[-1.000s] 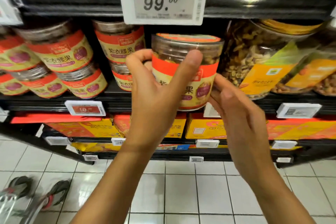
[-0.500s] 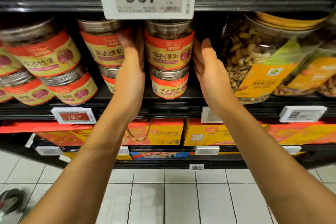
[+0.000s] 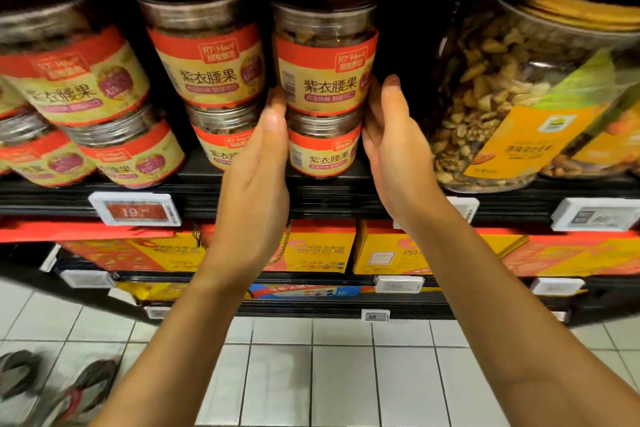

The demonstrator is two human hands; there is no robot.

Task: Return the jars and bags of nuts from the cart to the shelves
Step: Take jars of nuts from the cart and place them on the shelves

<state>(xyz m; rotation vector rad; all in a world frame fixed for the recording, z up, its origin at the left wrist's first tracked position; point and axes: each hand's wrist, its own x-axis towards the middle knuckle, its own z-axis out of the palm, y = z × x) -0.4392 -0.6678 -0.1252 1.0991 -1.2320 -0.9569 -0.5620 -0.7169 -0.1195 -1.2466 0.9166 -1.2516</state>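
From my head camera, the top jar (image 3: 323,59) of cashews stands on the shelf (image 3: 221,192), stacked upright on the bottom jar (image 3: 322,149) of the same kind. My left hand (image 3: 256,180) and right hand (image 3: 391,156) flank the stack with straight fingers held together. Their tips touch the top jar's lower edge on either side. A big nut jar (image 3: 502,97) stands to the right.
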